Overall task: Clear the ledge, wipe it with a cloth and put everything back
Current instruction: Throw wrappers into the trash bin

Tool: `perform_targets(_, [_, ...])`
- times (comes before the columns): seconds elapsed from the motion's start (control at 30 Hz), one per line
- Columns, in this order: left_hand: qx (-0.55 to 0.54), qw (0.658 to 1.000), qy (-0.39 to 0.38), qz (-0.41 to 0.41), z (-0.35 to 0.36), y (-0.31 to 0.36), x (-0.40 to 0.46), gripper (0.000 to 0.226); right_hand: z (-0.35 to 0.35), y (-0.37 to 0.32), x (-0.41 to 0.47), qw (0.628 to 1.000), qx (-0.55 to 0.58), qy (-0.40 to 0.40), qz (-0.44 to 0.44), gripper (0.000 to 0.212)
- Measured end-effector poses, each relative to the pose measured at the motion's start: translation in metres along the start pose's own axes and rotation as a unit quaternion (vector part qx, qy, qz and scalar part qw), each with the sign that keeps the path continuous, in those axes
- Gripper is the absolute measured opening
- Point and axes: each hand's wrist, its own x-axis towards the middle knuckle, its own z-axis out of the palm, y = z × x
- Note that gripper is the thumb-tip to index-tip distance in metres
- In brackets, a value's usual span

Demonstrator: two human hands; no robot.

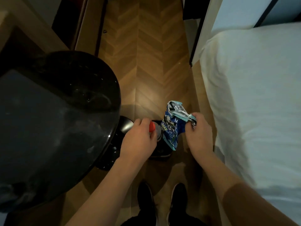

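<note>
The left hand (138,136), just below the middle of the frame, curls its fingers round the neck of a bottle with a red cap (38,127)... The left hand (138,136), just below the middle of the frame, has its fingers curled round the neck of a clear bottle (158,133) with a red cap (152,127). The right hand (198,132), level with it and a little to the right, pinches the crumpled open top of a blue snack bag (171,128), which hangs down between the two hands, touching the bottle's side. Both things are held in the air above a dark, low object on the floor (161,151); it is too dim to tell what that is.

To the left, the rounded edge of a glossy black desk (65,111) fills the left-hand side of the frame, just beside the left wrist, with its shiny foot (125,126) showing under the rim. A bed with white sheets (252,95) runs down the right side, close to the right forearm. Between them lies a narrow strip of herringbone wood floor (146,62), and the person's black shoes (145,198) stand at the bottom centre.
</note>
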Motion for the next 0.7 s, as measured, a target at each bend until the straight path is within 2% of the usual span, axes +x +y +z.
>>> perform_targets(0.17, [0.002, 0.998, 0.032, -0.053, 0.111, -0.067, 0.056, 0.039, 0.109, 0.086, 0.039, 0.998, 0.004, -0.039, -0.045, 0.025])
perform_targets(0.27, [-0.034, 0.996, 0.017, -0.080, 0.176, -0.106, 0.083, 0.030, 0.173, 0.137, 0.055, 0.995, -0.020, -0.075, -0.070, 0.024])
perform_targets(0.4, [0.017, 0.997, 0.004, -0.074, 0.247, -0.158, 0.120, 0.027, 0.244, 0.187, 0.081, 0.978, -0.076, -0.138, -0.136, 0.025])
perform_targets(0.53, [0.080, 0.996, -0.016, -0.043, 0.294, -0.199, 0.153, 0.024, 0.294, 0.215, 0.101, 0.956, -0.144, -0.183, -0.176, 0.026])
perform_targets(0.7, [0.135, 0.988, -0.072, -0.020, 0.317, -0.216, 0.184, 0.019, 0.317, 0.219, 0.117, 0.924, -0.243, -0.240, -0.170, 0.024])
